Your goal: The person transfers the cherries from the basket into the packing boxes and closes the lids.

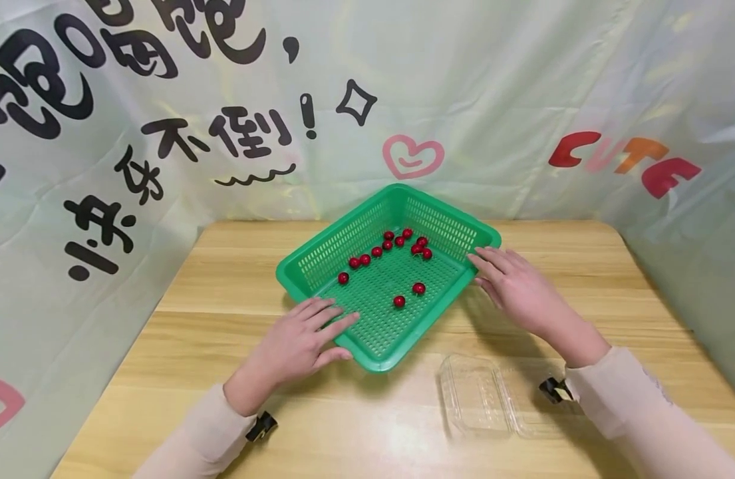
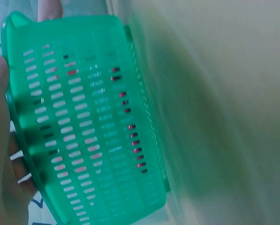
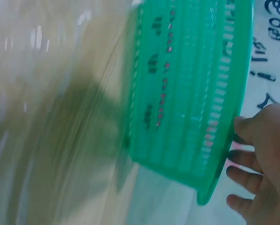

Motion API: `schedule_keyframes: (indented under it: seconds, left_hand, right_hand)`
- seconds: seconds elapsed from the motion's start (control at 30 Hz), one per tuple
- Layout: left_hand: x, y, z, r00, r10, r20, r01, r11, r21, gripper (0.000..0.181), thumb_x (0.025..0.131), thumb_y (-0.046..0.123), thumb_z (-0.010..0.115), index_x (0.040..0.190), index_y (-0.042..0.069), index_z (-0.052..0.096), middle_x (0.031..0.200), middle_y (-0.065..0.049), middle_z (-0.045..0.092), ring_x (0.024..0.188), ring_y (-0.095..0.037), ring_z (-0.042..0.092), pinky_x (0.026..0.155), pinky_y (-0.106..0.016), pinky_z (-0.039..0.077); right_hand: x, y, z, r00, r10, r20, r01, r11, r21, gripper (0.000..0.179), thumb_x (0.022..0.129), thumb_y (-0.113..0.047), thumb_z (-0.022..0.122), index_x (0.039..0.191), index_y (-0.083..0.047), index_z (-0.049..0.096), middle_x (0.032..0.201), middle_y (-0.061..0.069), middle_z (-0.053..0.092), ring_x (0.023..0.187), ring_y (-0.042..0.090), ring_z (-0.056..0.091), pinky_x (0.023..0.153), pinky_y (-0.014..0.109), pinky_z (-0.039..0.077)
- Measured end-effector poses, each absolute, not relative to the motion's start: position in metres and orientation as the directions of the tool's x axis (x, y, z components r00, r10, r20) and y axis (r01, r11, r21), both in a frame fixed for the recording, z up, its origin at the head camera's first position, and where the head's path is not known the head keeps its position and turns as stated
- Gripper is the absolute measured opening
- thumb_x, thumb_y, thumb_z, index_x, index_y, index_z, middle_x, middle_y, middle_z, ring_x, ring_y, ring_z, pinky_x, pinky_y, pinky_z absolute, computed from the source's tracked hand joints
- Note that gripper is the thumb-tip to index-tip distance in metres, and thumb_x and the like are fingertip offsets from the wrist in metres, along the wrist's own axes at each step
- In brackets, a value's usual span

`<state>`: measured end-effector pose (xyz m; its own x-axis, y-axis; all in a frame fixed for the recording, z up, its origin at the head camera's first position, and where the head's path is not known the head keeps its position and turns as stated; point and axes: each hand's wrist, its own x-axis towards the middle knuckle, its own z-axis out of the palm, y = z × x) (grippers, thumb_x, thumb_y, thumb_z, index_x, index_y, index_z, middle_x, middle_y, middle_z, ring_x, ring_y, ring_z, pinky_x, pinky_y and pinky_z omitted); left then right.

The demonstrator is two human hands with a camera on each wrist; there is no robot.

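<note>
We see the left hand (image 1: 300, 342), fingers loosely extended, touching a green basket (image 1: 445, 223) on the bench (image 1: 223, 279), cherries (image 1: 376, 251) inside it, then a clear box (image 1: 477, 396) nearby, and the right hand (image 1: 517, 289), fingers relaxed, touching the basket's right end.

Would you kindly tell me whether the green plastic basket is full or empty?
Neither: the green plastic basket is sparsely filled. Red cherries lie scattered on its perforated floor, much of which is bare.
</note>
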<state>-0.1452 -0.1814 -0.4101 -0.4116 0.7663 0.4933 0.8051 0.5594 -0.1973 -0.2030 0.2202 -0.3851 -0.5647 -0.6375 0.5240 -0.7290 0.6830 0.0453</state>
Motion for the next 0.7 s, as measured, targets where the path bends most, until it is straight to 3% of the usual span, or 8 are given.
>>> schedule_keyframes:
  seconds: [0.07, 0.17, 0.3, 0.4, 0.7]
  left_hand:
    - [-0.141, -0.177, -0.410, -0.449, 0.753, 0.481, 0.788, 0.588, -0.184, 0.069, 0.102, 0.059, 0.018, 0.137, 0.014, 0.058, 0.121, -0.012, 0.066, 0.122, -0.032, 0.055, 0.109, -0.045, 0.038]
    - [-0.134, -0.169, -0.410, -0.481, 0.733, 0.480, 0.765, 0.619, -0.179, 0.070, 0.102, 0.058, 0.017, 0.138, 0.013, 0.057, 0.124, -0.012, 0.064, 0.123, -0.033, 0.054, 0.109, -0.046, 0.038]
    - [-0.125, -0.157, -0.412, -0.509, 0.703, 0.496, 0.738, 0.654, -0.168, 0.070, 0.103, 0.058, 0.017, 0.136, 0.013, 0.059, 0.123, -0.012, 0.065, 0.120, -0.033, 0.056, 0.105, -0.046, 0.042]
    - [-0.120, -0.149, -0.413, -0.523, 0.679, 0.516, 0.714, 0.679, -0.170, 0.070, 0.103, 0.058, 0.017, 0.134, 0.013, 0.060, 0.122, -0.011, 0.065, 0.119, -0.033, 0.057, 0.105, -0.045, 0.043]
    - [-0.108, -0.136, -0.414, -0.505, 0.644, 0.574, 0.675, 0.709, -0.202, 0.068, 0.101, 0.061, 0.025, 0.129, 0.012, 0.065, 0.119, -0.012, 0.067, 0.114, -0.031, 0.061, 0.102, -0.043, 0.046]
  right_hand:
    - [-0.197, 0.217, -0.384, -0.580, -0.624, 0.523, -0.718, 0.695, 0.033, 0.071, 0.105, -0.049, 0.024, 0.130, 0.010, 0.056, 0.129, 0.029, 0.056, 0.117, 0.046, 0.054, 0.097, 0.060, 0.044]
    - [-0.186, 0.210, -0.382, -0.631, -0.602, 0.490, -0.690, 0.723, 0.000, 0.068, 0.102, -0.049, 0.042, 0.133, 0.010, 0.052, 0.134, 0.029, 0.051, 0.121, 0.047, 0.050, 0.098, 0.060, 0.043]
    - [-0.173, 0.202, -0.381, -0.714, -0.562, 0.417, -0.637, 0.769, -0.054, 0.067, 0.093, -0.036, 0.065, 0.138, 0.011, 0.047, 0.142, 0.030, 0.043, 0.128, 0.049, 0.043, 0.102, 0.061, 0.039]
    - [-0.167, 0.198, -0.382, -0.758, -0.533, 0.376, -0.603, 0.793, -0.090, 0.067, 0.094, -0.030, 0.066, 0.141, 0.012, 0.043, 0.146, 0.031, 0.038, 0.132, 0.049, 0.038, 0.104, 0.061, 0.036]
    - [-0.167, 0.194, -0.386, -0.849, -0.491, 0.194, -0.525, 0.824, -0.211, 0.072, 0.103, -0.042, 0.046, 0.150, 0.009, 0.024, 0.157, 0.027, 0.019, 0.144, 0.042, 0.019, 0.111, 0.058, 0.028]
